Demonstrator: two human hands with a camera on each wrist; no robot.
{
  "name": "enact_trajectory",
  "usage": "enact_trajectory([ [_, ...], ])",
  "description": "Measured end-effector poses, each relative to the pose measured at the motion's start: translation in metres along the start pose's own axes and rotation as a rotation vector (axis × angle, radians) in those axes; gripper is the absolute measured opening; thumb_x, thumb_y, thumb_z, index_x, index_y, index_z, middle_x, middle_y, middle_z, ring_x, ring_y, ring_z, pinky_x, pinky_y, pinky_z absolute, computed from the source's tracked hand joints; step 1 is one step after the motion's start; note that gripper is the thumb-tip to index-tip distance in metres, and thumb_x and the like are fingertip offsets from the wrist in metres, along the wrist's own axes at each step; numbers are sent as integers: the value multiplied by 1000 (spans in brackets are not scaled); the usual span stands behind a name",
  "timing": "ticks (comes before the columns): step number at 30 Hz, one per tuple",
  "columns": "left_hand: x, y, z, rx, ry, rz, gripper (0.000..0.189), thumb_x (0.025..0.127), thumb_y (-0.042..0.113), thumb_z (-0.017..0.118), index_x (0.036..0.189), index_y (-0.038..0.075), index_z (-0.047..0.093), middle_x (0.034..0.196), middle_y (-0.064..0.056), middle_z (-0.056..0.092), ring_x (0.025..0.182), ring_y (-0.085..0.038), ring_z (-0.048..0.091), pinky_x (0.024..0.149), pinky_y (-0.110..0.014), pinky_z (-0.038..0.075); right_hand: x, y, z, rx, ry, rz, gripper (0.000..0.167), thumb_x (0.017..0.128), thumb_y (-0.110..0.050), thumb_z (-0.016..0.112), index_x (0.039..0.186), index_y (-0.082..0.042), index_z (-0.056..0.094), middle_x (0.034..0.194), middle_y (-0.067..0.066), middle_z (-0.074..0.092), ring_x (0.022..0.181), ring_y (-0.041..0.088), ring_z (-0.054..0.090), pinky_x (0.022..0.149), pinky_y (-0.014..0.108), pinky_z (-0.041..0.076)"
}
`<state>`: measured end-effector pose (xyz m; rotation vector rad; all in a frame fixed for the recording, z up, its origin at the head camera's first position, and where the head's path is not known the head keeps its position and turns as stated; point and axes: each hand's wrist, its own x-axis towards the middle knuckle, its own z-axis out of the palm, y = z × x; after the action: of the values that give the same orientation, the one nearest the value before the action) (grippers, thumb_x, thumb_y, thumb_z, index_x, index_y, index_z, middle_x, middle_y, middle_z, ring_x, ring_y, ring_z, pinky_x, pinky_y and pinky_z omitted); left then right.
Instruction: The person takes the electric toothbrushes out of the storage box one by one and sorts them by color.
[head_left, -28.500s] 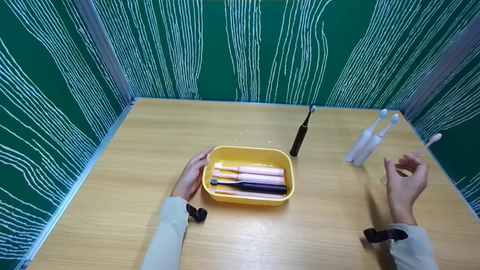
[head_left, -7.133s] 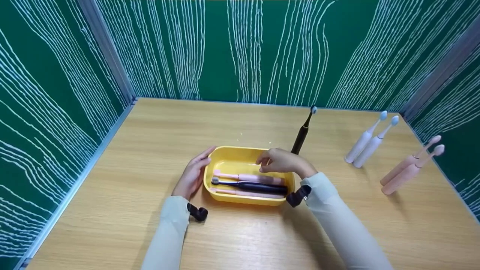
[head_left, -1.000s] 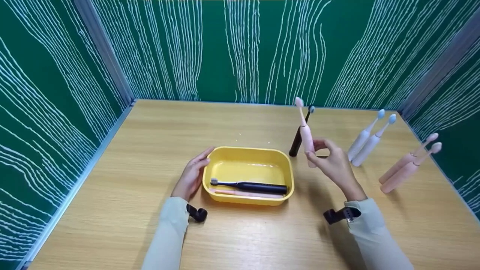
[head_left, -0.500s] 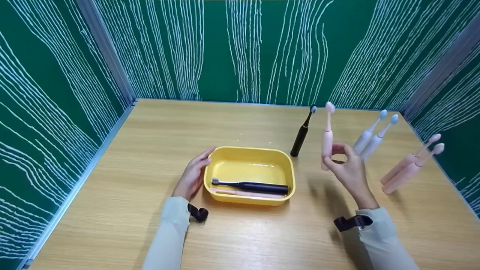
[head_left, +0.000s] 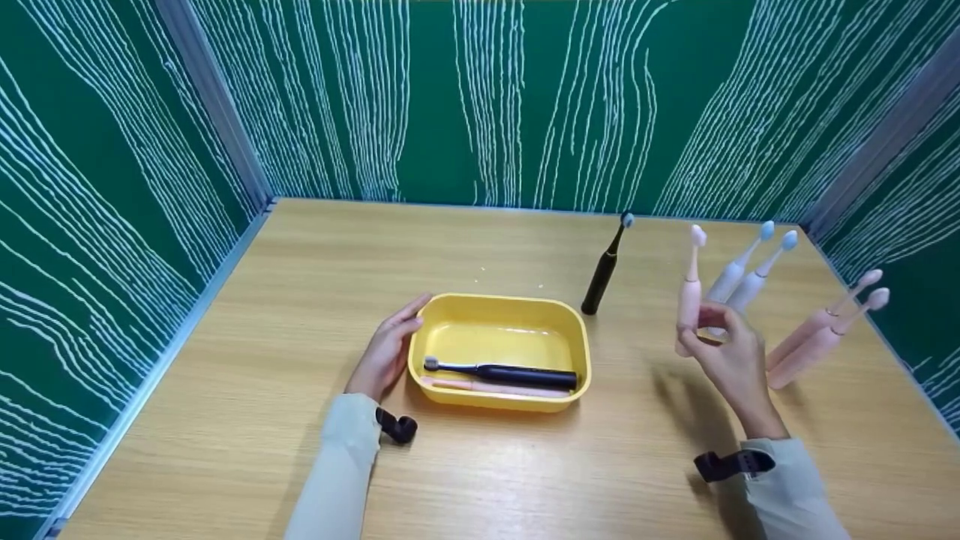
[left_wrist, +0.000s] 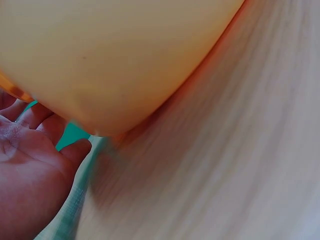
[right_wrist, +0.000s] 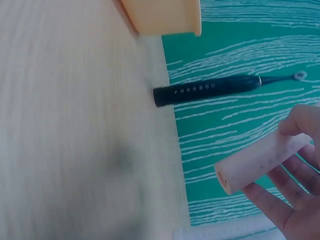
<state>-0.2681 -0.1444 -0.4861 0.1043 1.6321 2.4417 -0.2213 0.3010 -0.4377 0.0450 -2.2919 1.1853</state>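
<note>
In the head view my right hand (head_left: 735, 367) pinches a pink electric toothbrush (head_left: 691, 296) by its handle, brush head up. Seen from the right wrist, its flat base end (right_wrist: 224, 179) hangs clear of the table, with the thumb on one side and fingers on the other. My left hand (head_left: 388, 349) holds the left end of a yellow plastic bin (head_left: 495, 403), thumb at the rim. In the bin, a black electric toothbrush (head_left: 525, 375) lies on its side beside a pink electric toothbrush (head_left: 495, 388), partly hidden by the front wall.
A black electric toothbrush (head_left: 600, 281) stands upright right of the bin. Two white electric toothbrushes (head_left: 750, 285) stand behind my right hand, partly covered. Two pink electric toothbrushes (head_left: 814, 349) stand farther right. Green walls (head_left: 427, 97) with white lines enclose the wooden table (head_left: 225, 337).
My right hand has carried the pink electric toothbrush rightward, from beside the standing black one to before the white pair. Earlier, this brush lay in the bin. My left hand stays on the bin.
</note>
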Motion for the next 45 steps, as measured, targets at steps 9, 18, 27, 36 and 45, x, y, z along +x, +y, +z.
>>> enact_trajectory([
  [9, -1, 0, 1, -8, 10, -8, 48, 98, 3, 39, 146, 1, 36, 158, -10, 26, 147, -24, 23, 120, -35, 25, -9, 17, -18, -31, -17, 88, 33, 82, -3, 72, 112, 5, 60, 90, -27, 54, 84, -12, 54, 70, 1, 49],
  [18, -1, 0, 1, -22, 4, -13, 48, 98, 2, 38, 147, 0, 35, 158, -12, 26, 145, -26, 27, 120, -35, 26, -16, 29, -30, -91, -32, 131, 36, 84, -11, 72, 114, 3, 60, 91, -26, 54, 87, -11, 53, 71, 0, 47],
  [27, -2, 1, 1, -23, 9, -26, 48, 98, 3, 40, 146, 3, 37, 157, -10, 29, 144, -24, 28, 119, -34, 27, -23, 35, -36, -97, 9, 180, 35, 83, -9, 72, 114, 2, 58, 90, -27, 53, 88, -11, 52, 73, 0, 44],
  [36, -1, 0, 0, -11, 5, -15, 48, 98, 3, 39, 147, 2, 36, 158, -10, 26, 146, -24, 24, 120, -35, 25, -26, 37, -39, -131, 39, 300, 37, 85, -16, 72, 116, -2, 58, 96, -18, 56, 94, -9, 50, 86, 9, 46],
  [45, -1, -2, -2, -28, -22, 16, 49, 98, 0, 36, 147, -3, 32, 158, -15, 26, 146, -27, 24, 121, -38, 22, -30, 44, -42, -49, 145, 283, 29, 80, -8, 75, 105, -5, 62, 86, -27, 55, 83, -11, 55, 72, 0, 44],
])
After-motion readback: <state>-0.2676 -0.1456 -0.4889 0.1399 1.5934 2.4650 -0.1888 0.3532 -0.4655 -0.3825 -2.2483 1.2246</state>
